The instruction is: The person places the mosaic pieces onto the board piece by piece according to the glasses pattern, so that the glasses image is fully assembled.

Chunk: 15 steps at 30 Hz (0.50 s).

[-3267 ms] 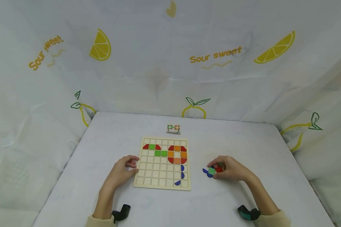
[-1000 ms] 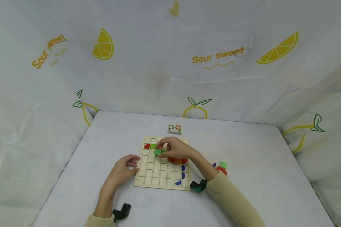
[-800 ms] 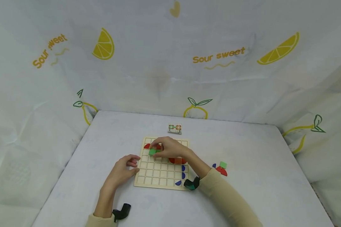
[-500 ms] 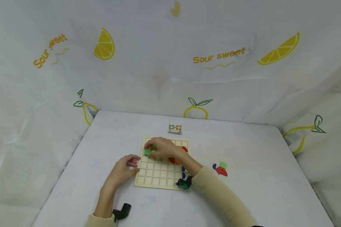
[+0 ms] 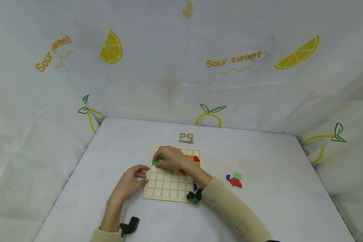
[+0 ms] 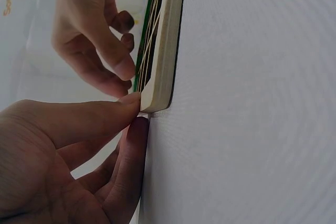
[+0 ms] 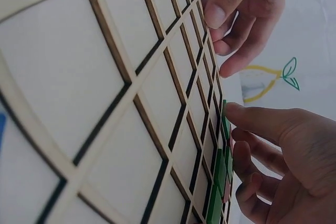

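Observation:
My right hand [image 5: 172,158] reaches over the upper left of a pale wooden grid board [image 5: 166,192]. Its thumb and fingers pinch a green square tile [image 5: 155,162] at the leftmost column; the right wrist view shows the thumb tip on the tile's edge. Along the board's left side rests my left hand [image 5: 130,179], with thumb and fingertips apart and touching the edge. Under and beside the right hand, more coloured tiles are partly hidden. Orange tiles [image 5: 190,157] and a red quarter-round tile [image 5: 196,158] show past the wrist. Lower right on the board is a blue half-round tile [image 5: 195,187].
Loose on the white table [image 5: 278,174], right of the board, lie a green square [image 5: 237,176], red quarter-round pieces [image 5: 238,183] and a blue half-round piece [image 5: 228,177]. A small pattern card [image 5: 186,136] lies behind the board. My right forearm [image 5: 227,201] crosses the board's right side.
My right hand has gone from the loose pieces to the board with a green square, then slid left along the row to the leftmost column. My left hand has stayed at the board's edge.

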### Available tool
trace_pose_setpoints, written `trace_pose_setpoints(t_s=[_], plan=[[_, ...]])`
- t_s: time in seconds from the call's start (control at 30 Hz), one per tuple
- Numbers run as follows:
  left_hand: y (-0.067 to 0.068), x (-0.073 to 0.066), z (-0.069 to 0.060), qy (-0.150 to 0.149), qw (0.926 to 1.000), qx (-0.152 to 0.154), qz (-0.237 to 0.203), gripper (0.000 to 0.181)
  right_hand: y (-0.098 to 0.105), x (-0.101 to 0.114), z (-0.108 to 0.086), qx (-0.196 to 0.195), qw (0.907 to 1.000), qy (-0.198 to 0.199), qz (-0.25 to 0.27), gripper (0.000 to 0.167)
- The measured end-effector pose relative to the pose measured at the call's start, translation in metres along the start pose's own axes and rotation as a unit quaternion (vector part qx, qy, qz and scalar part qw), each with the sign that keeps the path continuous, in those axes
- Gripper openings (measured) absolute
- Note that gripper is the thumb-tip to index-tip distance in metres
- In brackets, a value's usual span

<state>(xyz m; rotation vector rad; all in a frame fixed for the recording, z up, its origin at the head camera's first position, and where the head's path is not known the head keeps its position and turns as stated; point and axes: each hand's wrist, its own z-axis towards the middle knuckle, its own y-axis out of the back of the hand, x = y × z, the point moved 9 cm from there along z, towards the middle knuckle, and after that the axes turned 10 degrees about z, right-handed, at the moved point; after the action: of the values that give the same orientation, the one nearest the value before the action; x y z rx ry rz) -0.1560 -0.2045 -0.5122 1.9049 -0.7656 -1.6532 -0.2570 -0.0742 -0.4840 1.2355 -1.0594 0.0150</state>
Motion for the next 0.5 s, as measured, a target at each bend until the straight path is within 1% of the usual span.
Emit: trace_pose_setpoints(t_s=[0.27, 0.5], plan=[[0.0, 0.002, 0.0, 0.003, 1.0, -0.002, -0.002, 0.039, 0.0, 0.0, -0.004, 0.004, 0.9999, 0.003, 0.016, 0.014], [0.0, 0.001, 0.0, -0.004, 1.0, -0.003, -0.003, 0.039, 0.006, 0.005, -0.016, 0.003, 0.9994, 0.012, 0.032, 0.016]])
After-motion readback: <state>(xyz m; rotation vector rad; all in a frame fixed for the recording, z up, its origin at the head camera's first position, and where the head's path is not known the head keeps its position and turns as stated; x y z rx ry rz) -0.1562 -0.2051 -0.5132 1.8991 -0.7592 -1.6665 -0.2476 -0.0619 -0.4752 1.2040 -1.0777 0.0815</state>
